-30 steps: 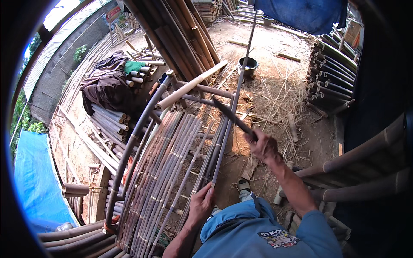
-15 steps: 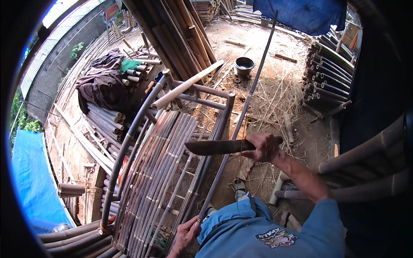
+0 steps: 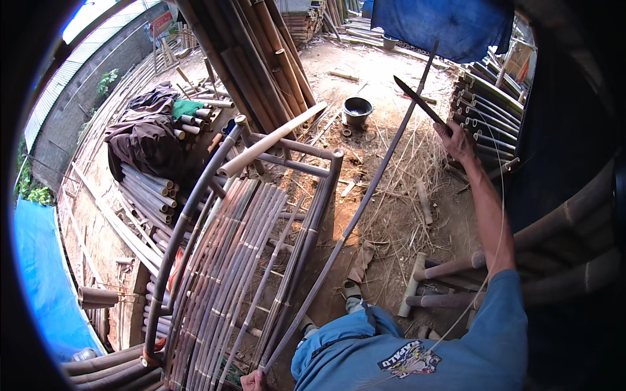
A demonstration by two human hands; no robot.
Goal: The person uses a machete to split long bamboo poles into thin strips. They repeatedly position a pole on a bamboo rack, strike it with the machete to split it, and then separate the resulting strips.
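Note:
My left hand [image 3: 253, 380], partly cut off by the lower edge, is closed round the near end of a long, dark bamboo strip [image 3: 373, 186]. The strip slants away to the upper right, toward a blue hanging sheet. Out to the right, my right hand [image 3: 458, 142] grips a machete [image 3: 419, 100], its dark blade pointing up and left, apart from the strip. A thin pale sliver [image 3: 502, 215] curves past my right arm and across my shirt. Beside my left hand stands a bamboo frame [image 3: 195, 202] with slats [image 3: 228, 274] laid side by side.
A black bucket [image 3: 357, 112] stands on the ground amid shavings [image 3: 411, 176]. Bamboo poles [image 3: 254, 58] lean upright behind the frame. Stacked poles [image 3: 489, 124] lie at right, below the blue sheet [image 3: 450, 26]. Another bamboo piece [image 3: 450, 300] is near my right side.
My right hand has swung the machete from beside the strip to the far right. My left hand has moved down and left along with the strip's near end. The view has shifted slightly.

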